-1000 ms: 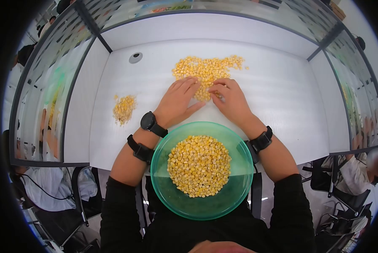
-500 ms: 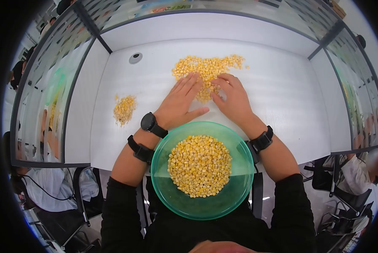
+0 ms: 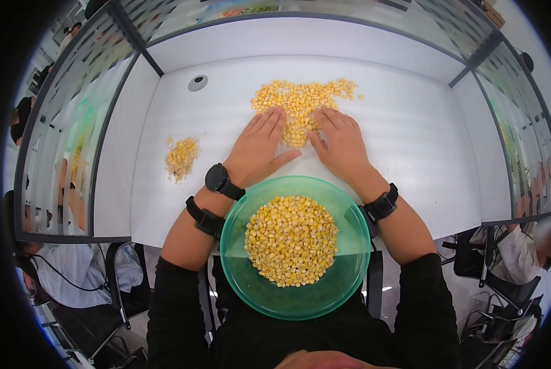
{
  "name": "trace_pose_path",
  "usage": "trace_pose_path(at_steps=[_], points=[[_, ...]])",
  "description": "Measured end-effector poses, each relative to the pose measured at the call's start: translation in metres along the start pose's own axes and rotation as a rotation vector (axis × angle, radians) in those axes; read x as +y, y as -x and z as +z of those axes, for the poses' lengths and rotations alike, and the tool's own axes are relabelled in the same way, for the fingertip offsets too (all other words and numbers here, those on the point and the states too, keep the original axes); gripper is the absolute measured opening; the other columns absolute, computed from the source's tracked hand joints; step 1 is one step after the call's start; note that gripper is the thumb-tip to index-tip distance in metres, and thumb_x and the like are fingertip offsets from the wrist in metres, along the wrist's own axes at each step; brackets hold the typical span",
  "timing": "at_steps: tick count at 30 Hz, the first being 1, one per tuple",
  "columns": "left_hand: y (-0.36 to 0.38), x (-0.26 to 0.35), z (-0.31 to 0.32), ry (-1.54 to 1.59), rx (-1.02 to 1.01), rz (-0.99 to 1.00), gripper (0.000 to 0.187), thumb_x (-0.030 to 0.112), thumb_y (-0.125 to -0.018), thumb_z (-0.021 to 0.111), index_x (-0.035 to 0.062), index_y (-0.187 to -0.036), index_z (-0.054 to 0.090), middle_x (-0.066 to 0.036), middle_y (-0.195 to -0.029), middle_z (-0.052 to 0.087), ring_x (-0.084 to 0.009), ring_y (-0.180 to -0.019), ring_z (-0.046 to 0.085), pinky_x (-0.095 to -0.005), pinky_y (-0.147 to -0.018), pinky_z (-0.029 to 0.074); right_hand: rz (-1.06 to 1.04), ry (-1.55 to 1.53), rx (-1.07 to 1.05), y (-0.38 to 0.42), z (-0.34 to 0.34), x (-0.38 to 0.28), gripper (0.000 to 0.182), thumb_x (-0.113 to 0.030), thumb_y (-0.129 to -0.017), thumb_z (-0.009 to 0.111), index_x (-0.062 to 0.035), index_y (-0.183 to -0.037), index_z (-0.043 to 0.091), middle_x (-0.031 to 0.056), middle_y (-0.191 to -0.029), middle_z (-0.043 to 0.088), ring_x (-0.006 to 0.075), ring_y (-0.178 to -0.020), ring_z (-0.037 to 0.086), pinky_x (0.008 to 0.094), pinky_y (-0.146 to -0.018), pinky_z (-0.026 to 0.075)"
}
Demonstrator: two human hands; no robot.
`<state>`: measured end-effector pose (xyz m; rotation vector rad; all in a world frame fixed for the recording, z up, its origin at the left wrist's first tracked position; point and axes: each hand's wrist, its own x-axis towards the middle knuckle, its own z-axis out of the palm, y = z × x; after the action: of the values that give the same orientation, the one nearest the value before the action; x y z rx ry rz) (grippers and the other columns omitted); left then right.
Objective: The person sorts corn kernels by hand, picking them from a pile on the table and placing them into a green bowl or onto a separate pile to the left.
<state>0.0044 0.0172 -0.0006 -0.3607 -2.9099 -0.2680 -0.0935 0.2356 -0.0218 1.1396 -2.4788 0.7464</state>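
Many loose corn kernels [image 3: 300,101] lay spread in a flat heap on the far middle of the white table [image 3: 410,141], the heap's long axis running left to right across the person's view, with a narrower tongue of kernels reaching back toward the person between the two hands. The left hand [image 3: 260,147] lay flat and open, palm down, fingers together and pointing away toward the heap, its fingertips touching the near left edge of the kernels. The right hand [image 3: 342,144] lay likewise open and palm down, fingers slightly spread, their tips at the heap's near right edge, so that the tongue of kernels sat between both hands. Each wrist carried a black band, and the left also bore a watch [image 3: 217,178]. Just nearer the person, at the table's front edge, a green translucent bowl [image 3: 349,270] held a large mound of kernels. Well apart to the left lay a small separate pile of corn [image 3: 181,158], and a round grey grommet [image 3: 197,83] sat in the far left of the table.
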Motion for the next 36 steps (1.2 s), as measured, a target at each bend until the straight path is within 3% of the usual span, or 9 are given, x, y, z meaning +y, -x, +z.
trace_pose_path(at_steps=[8, 17, 20, 26, 36], points=[[0.000, -0.003, 0.004, -0.002, 0.057, 0.001, 0.083, 0.053, -0.104, 0.059, -0.0071, -0.157, 0.039, -0.025, -0.162, 0.043, -0.0385, -0.155, 0.035, -0.0499, -0.128, 0.027, -0.015, -0.093, 0.068, -0.001, 0.002, -0.003, 0.042, -0.022, -0.095, 0.072, 0.0005, -0.129, 0.065, 0.0192, -0.135, 0.065, 0.0366, -0.130, 0.058, 0.0463, -0.112, 0.044], [-0.002, -0.001, -0.001, 0.072, 0.166, 0.104, 0.069, 0.043, -0.101, 0.069, -0.0010, -0.151, 0.051, -0.020, -0.160, 0.046, -0.0377, -0.151, 0.040, -0.0491, -0.125, 0.032, -0.080, -0.123, 0.116, -0.004, -0.003, -0.003, 0.026, -0.007, -0.089, 0.071, -0.0062, -0.115, 0.073, 0.0125, -0.118, 0.068, 0.0322, -0.115, 0.063, 0.0448, -0.100, 0.051], [-0.004, 0.003, -0.005, 0.146, 0.131, 0.110, 0.065, 0.039, -0.099, 0.071, -0.0001, -0.149, 0.054, -0.019, -0.159, 0.047, -0.0376, -0.150, 0.041, -0.0487, -0.124, 0.034, -0.073, -0.106, 0.080, -0.003, -0.001, -0.001, 0.023, -0.005, -0.090, 0.072, -0.0107, -0.112, 0.078, 0.0090, -0.117, 0.070, 0.0315, -0.113, 0.065, 0.0434, -0.096, 0.055], [-0.003, 0.005, -0.006, 0.161, 0.151, 0.130, 0.059, 0.034, -0.098, 0.074, 0.0014, -0.144, 0.057, -0.018, -0.156, 0.050, -0.0371, -0.147, 0.044, -0.0479, -0.123, 0.036, -0.095, -0.116, 0.103, -0.005, -0.001, 0.000, 0.016, -0.009, -0.089, 0.076, -0.0099, -0.104, 0.080, 0.0069, -0.110, 0.072, 0.0283, -0.107, 0.067, 0.0407, -0.090, 0.057], [-0.004, 0.005, -0.006, 0.222, 0.178, 0.145, 0.046, 0.031, -0.097, 0.075, 0.0048, -0.133, 0.067, -0.017, -0.149, 0.055, -0.0366, -0.143, 0.048, -0.0477, -0.121, 0.039, -0.084, -0.199, 0.076, -0.005, -0.003, -0.004, 0.020, -0.010, -0.089, 0.077, -0.0089, -0.109, 0.079, 0.0086, -0.114, 0.070, 0.0296, -0.108, 0.066, 0.0409, -0.093, 0.056]])
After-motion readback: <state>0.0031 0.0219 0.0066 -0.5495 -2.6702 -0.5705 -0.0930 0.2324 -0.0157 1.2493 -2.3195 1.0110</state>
